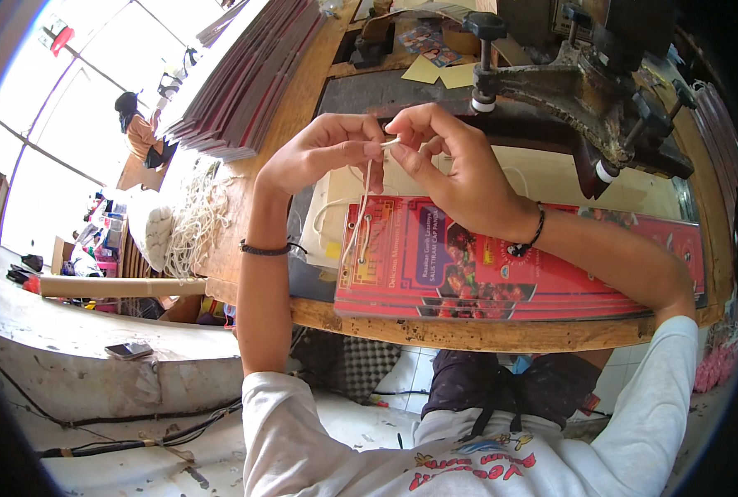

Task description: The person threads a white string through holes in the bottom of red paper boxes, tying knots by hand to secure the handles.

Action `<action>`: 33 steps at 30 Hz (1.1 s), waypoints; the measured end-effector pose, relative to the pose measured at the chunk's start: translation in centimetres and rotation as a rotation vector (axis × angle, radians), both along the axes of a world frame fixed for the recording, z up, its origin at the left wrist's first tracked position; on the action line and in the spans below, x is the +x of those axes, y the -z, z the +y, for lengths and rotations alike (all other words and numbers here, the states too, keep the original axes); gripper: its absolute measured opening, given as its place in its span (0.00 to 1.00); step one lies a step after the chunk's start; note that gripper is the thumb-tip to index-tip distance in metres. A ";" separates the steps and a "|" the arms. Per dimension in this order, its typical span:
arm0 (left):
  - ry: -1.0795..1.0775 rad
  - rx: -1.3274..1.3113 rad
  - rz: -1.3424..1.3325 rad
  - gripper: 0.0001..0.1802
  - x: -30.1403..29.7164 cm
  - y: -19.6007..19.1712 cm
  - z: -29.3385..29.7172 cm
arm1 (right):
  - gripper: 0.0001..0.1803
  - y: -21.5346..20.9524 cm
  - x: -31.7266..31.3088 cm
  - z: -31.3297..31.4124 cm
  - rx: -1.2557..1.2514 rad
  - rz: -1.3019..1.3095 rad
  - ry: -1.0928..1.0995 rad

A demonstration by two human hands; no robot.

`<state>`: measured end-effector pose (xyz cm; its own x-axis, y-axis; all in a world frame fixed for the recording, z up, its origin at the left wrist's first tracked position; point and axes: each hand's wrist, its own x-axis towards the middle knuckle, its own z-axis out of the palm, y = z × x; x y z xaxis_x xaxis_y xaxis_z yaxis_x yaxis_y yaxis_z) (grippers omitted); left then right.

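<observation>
Both hands are raised over the wooden bench and meet above a stack of red printed boards (501, 282). My left hand (332, 153) pinches a white cord (364, 195) between thumb and forefinger. My right hand (456, 166) pinches the same cord close beside it, where a short piece spans the fingertips. From there the cord hangs down to metal eyelets near the left end of the top board. Other loops of white cord stick out behind the stack. A pale board (543, 178) lies beyond the red ones, partly hidden by my right hand.
A heavy metal press (568, 91) with black knobs stands at the back right. Tall stacked boards (245, 74) and a heap of white cords (195, 219) are at the left. Yellow paper (456, 76) lies at the back. A phone (129, 350) rests on the ledge; a person (141, 132) is farther off.
</observation>
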<state>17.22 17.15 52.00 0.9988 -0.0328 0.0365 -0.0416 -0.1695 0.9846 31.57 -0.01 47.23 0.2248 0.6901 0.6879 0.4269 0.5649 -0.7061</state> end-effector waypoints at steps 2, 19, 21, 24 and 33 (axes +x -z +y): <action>0.004 0.011 0.002 0.10 0.0 -0.1 0.0 | 0.12 -0.2 0.0 -0.1 0.000 -0.029 0.014; -0.032 0.013 0.036 0.10 -0.1 0.1 0.1 | 0.11 -0.6 0.2 -0.1 -0.054 -0.008 -0.017; -0.023 -0.008 0.024 0.10 0.0 0.2 0.2 | 0.11 -0.4 0.2 0.0 -0.040 -0.012 -0.003; -0.045 0.032 0.034 0.10 -0.2 0.3 0.4 | 0.11 -0.3 0.2 0.1 -0.035 -0.018 0.009; -0.028 0.081 0.041 0.12 -0.1 0.3 0.5 | 0.11 0.0 0.3 0.3 -0.037 0.003 0.005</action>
